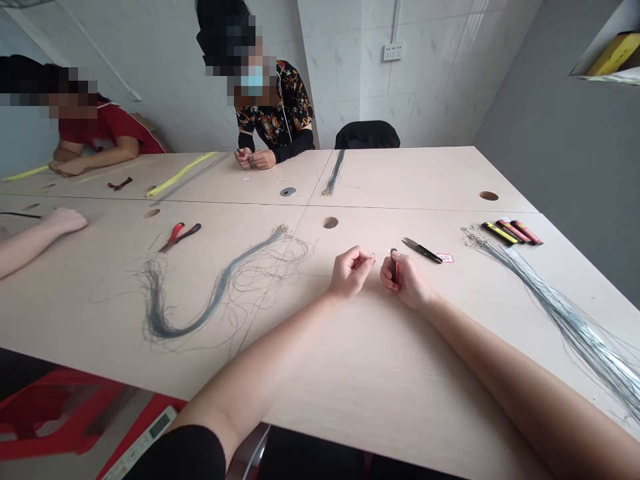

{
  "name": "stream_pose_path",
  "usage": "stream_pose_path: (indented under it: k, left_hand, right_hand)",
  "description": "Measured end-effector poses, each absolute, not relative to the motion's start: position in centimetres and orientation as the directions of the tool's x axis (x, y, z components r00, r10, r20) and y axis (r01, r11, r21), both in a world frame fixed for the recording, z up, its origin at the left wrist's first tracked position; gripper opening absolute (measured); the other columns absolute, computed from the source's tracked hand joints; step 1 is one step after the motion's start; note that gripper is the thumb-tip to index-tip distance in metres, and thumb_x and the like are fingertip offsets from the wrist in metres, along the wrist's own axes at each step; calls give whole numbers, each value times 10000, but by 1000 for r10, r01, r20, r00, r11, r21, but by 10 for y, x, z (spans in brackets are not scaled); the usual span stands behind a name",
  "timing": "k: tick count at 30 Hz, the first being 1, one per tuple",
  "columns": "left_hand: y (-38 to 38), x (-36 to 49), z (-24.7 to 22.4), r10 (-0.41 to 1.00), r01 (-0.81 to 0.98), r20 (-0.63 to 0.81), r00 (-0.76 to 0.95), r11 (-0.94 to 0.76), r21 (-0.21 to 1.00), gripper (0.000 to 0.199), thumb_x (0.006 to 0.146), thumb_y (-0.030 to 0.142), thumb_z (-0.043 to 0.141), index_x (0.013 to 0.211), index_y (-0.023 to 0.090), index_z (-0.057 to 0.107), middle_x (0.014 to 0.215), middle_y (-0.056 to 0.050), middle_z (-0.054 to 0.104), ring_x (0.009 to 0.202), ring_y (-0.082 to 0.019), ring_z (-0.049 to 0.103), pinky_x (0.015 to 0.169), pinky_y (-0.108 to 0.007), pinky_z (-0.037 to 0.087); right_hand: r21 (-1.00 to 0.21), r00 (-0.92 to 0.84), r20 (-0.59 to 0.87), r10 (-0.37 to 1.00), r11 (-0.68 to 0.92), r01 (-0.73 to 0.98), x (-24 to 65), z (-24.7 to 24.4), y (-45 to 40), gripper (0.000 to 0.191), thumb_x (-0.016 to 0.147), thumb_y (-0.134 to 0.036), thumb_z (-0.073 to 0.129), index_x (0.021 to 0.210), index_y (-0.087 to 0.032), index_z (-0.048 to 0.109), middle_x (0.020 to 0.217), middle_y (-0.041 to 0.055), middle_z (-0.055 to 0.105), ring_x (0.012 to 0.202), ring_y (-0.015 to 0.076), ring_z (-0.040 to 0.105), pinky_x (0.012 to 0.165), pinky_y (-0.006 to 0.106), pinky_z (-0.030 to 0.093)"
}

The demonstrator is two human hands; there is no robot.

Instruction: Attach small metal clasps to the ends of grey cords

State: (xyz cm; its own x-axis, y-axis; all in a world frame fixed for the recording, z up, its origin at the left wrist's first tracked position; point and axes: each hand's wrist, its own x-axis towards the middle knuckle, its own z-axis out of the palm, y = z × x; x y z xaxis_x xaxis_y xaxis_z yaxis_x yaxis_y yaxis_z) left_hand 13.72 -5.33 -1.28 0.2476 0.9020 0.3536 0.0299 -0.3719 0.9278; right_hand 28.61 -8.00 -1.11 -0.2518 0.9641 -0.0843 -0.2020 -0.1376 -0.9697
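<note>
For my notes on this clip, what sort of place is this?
Likely a small assembly workroom: shared tables, bundles of fine grey line, red-handled pliers, thread snips, and a seated co-worker doing handwork.

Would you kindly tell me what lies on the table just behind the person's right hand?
Black-handled snips and a small red-edged white label lie on the pale table behind the right hand. The table directly under that hand is covered, so nothing there can be seen.

Sm. wire loop (pixel 373 256), blk/orng handle (pixel 394 265)
</note>
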Motion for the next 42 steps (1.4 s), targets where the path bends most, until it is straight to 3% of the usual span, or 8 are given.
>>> stream_pose_path:
  k: [6, 12, 16, 23, 32, 42]
  left_hand:
    - [-64, 142, -12, 886, 0, 361, 291, -378, 926, 332, 814, 470, 550, 659, 190, 462, 536, 41, 460, 486, -81, 408, 503, -236, 332]
    - [-65, 142, -10, 879, -22, 415, 236, -422, 906, 361, 802, 477, 588, 640, 180, 462, 544, 43, 433, 496, -73, 373, 492, -229, 317]
    - [-63, 142, -12, 870, -40, 432, 239, -435, 899, 367, 811, 473, 591, 640, 173, 468, 543, 47, 427, 497, -67, 363, 485, -218, 303]
    - [-61, 143, -16, 838, -94, 495, 228, -487, 868, 349, 834, 427, 598, 638, 166, 476, 539, 49, 421, 490, -61, 352, 471, -204, 291]
    - [-62, 143, -16, 826, -102, 507, 246, -498, 861, 313, 844, 403, 588, 664, 163, 501, 559, 41, 463, 496, -64, 378, 476, -202, 305]
    - [-62, 143, -18, 817, -113, 519, 251, -507, 854, 292, 864, 389, 571, 687, 167, 505, 562, 41, 455, 506, -69, 383, 497, -213, 321]
  right_hand:
    - [-977, -276, -146, 950, -182, -113, 279, -13, -85, 547, 808, -655, 307, 516, -210, 434, 435, -2, 387, 397, 94, 231, 423, 265, 263]
    - [-989, -253, 72, 965, 37, -140, 275, -15, -92, 470, 820, -502, 389, 450, -212, 383, 409, 18, 416, 420, 114, 329, 452, 274, 275]
    - [-990, -223, 109, 969, 85, -113, 274, -13, -93, 476, 818, -511, 400, 445, -216, 375, 401, 15, 447, 416, 116, 360, 470, 279, 294]
    - [-982, -188, 153, 970, 128, -139, 275, -20, -89, 577, 864, -499, 432, 373, -206, 355, 327, -22, 333, 368, 86, 292, 459, 276, 241]
    - [-992, -214, 77, 974, 54, -113, 275, -14, -90, 431, 747, -311, 411, 339, -221, 302, 326, -20, 258, 395, 94, 246, 460, 291, 208]
    - [-990, -221, -24, 975, -54, -133, 276, -13, -88, 390, 710, -300, 400, 347, -232, 277, 331, -26, 227, 397, 100, 229, 436, 276, 232]
